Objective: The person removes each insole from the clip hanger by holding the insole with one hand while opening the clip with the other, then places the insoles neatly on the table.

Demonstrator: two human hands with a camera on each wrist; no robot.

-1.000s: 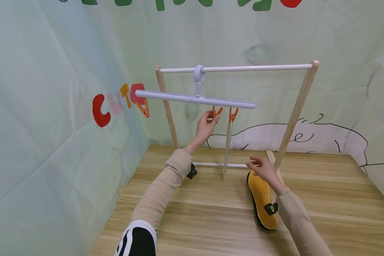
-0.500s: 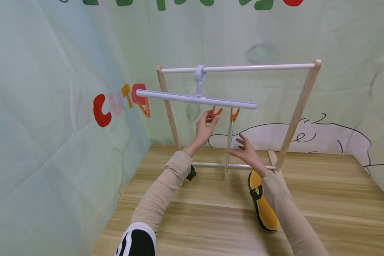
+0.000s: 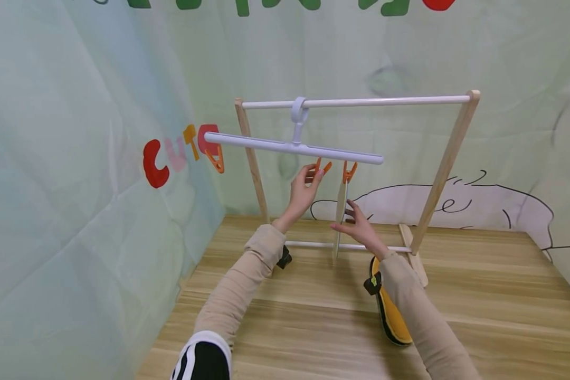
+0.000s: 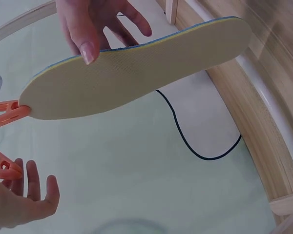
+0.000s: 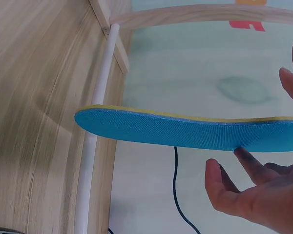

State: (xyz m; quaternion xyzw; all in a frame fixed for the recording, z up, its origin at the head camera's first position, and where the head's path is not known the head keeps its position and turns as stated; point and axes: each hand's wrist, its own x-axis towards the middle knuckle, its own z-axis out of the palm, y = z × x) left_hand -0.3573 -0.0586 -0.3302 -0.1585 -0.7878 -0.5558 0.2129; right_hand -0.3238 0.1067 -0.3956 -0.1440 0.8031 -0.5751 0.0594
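In the head view, my left hand (image 3: 303,192) holds an orange clip (image 3: 324,167) under the hanger bar (image 3: 285,146), thumb and fingers at its lower part. To the right, another orange clip (image 3: 349,172) grips the top end of a hanging insole (image 3: 341,211). The insole is seen nearly edge-on there. Its beige face (image 4: 132,73) shows in the left wrist view, its blue face (image 5: 151,129) in the right wrist view. My right hand (image 3: 359,227) straddles the insole's near edge, fingers spread and a fingertip touching or very close to it.
A wooden stand (image 3: 448,163) with white rods carries the hanger. A third orange clip (image 3: 216,159) hangs at the bar's left end. A yellow-and-black slipper (image 3: 391,311) lies on the wood-patterned surface (image 3: 304,316), partly hidden by my right forearm. Printed cloth encloses the back and left.
My right hand has moved left and up from above the slipper to the hanging insole. The insole has turned slightly. My left hand stays at its clip.
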